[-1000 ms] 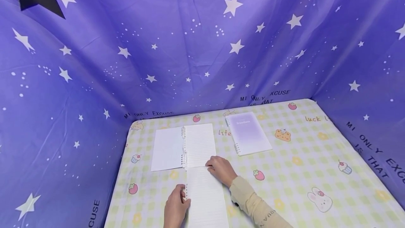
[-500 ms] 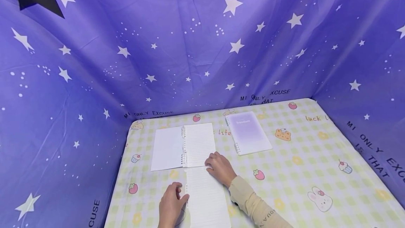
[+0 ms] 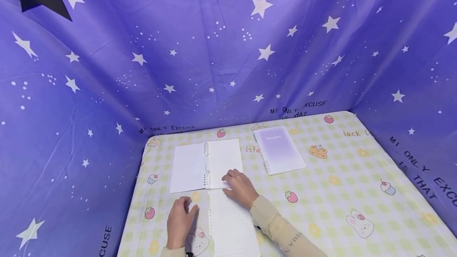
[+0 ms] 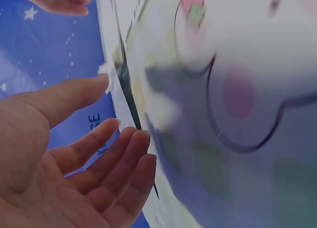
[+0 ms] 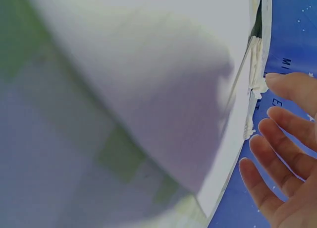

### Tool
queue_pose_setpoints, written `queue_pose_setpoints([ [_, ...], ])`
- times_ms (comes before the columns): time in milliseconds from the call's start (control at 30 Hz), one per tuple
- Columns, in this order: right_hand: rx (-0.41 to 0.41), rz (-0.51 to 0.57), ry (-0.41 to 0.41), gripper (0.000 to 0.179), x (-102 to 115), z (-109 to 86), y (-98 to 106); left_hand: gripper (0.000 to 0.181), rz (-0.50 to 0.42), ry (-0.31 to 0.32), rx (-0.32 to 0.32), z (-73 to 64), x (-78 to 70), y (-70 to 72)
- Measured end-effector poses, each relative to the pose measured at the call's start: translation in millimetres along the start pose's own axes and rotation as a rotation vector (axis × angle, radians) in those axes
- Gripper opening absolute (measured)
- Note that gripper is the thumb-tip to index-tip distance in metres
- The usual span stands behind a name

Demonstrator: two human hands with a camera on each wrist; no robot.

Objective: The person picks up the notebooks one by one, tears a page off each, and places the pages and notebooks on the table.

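An open ring-bound notebook (image 3: 188, 167) lies on the table, white cover to the left and lined pages to the right. Just below it, nearer the person, lie loose lined sheets (image 3: 233, 225) with punched holes along their left edge. My right hand (image 3: 242, 187) is over the lower edge of the notebook's lined page and the top of the sheets; whether it touches them is unclear. In the right wrist view its fingers (image 5: 270, 139) are relaxed, pinching nothing. My left hand (image 3: 179, 223) is left of the sheets, apart from them, its fingers (image 4: 126, 153) loosely bent and holding nothing.
A purple spiral notebook (image 3: 280, 150) marked "freedom" lies closed at the back right. A green-checked tablecloth (image 3: 332, 201) with cartoon prints covers the table. Purple starry curtains (image 3: 214, 70) stand along its back and both sides.
My left hand has come off the edge of the loose sheets and moved left. My right hand has shifted slightly left and lifted its fingers over the notebook page.
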State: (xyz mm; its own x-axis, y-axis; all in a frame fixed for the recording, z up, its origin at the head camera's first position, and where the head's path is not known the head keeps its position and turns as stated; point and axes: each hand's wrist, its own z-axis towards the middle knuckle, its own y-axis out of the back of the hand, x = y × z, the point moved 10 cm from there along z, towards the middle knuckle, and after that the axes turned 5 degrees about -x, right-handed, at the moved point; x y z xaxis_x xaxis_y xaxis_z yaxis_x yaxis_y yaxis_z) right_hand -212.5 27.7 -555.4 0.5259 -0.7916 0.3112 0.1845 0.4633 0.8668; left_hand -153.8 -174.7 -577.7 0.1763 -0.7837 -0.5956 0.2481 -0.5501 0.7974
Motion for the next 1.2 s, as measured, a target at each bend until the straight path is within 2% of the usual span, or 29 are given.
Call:
queue_pose_setpoints([
  [100, 0.013, -0.004, 0.001, 0.035, 7, 7.3, -2, 0.035, -0.008, 0.021, -0.032, 12.7, 6.1, 7.9],
  [267, 0.054, -0.007, 0.0, 0.041, 18, 17.6, -8, 0.035, -0.061, 0.019, -0.092, 31.0, 16.5, 21.6],
  [467, 0.101, -0.007, -0.019, 0.047, 30, 26.6, -21, 0.044, -0.097, 0.057, -0.081, 45.7, 29.3, 24.4],
  [633, 0.106, -0.056, 0.009, 0.052, 42, 33.5, -30, 0.052, -0.12, 0.113, -0.038, 51.6, 37.4, 20.3],
  [767, 0.129, -0.131, 0.048, 0.06, 51, 37.7, -39, 0.054, -0.134, 0.126, 0.003, 54.5, 38.9, 13.4],
  [933, 0.15, -0.187, 0.069, 0.067, 56, 39.9, -50, 0.052, -0.134, 0.113, 0.003, 56.0, 37.1, 10.0],
  [1100, 0.122, -0.239, 0.093, 0.065, 62, 44.4, -53, 0.051, -0.14, 0.105, 0.002, 58.4, 37.2, 7.9],
  [1200, 0.13, -0.235, 0.084, 0.064, 64, 46.7, -56, 0.051, -0.153, 0.115, 0.008, 59.3, 38.7, 5.7],
])
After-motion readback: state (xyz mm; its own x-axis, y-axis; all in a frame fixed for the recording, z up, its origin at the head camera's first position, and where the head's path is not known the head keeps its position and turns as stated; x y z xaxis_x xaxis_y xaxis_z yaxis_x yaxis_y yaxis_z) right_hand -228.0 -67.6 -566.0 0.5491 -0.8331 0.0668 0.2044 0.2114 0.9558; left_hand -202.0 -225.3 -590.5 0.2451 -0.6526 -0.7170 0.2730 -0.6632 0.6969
